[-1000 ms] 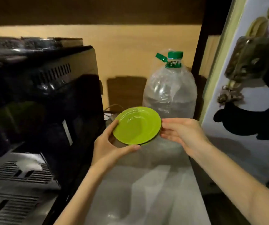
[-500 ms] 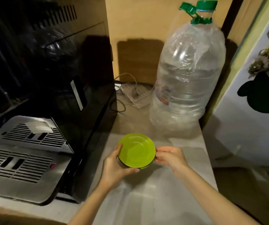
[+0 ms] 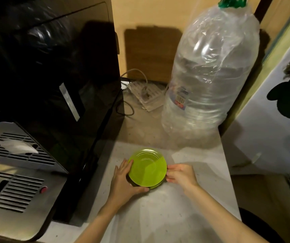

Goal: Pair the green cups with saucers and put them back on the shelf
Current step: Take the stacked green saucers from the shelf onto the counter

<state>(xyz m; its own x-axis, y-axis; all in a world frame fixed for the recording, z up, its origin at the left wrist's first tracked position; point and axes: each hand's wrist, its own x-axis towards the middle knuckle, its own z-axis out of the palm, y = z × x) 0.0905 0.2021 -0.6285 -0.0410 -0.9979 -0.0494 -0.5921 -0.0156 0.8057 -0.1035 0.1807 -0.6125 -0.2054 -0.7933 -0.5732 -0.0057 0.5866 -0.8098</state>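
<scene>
Both hands grip the green saucer (image 3: 147,168) by its rim — left hand (image 3: 124,183) wrapped round the near-left edge, right hand (image 3: 180,174) pinching the right — low over the pale counter (image 3: 167,211). A black coffee machine (image 3: 56,81) crowds the left side, and behind stand a big plastic-wrapped water bottle (image 3: 209,76) and a power strip (image 3: 146,94) with cables.

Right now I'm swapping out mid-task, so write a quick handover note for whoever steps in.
Left hand: gripping the left rim of the green saucers.
Right hand: fingertips on the right rim.
Saucers: what looks like a small stack, low over or on the white counter, between the black machine and the water bottle.
Done: saucers fetched.
Left: no cups in view; find them, pair each with a saucer, shelve.
</scene>
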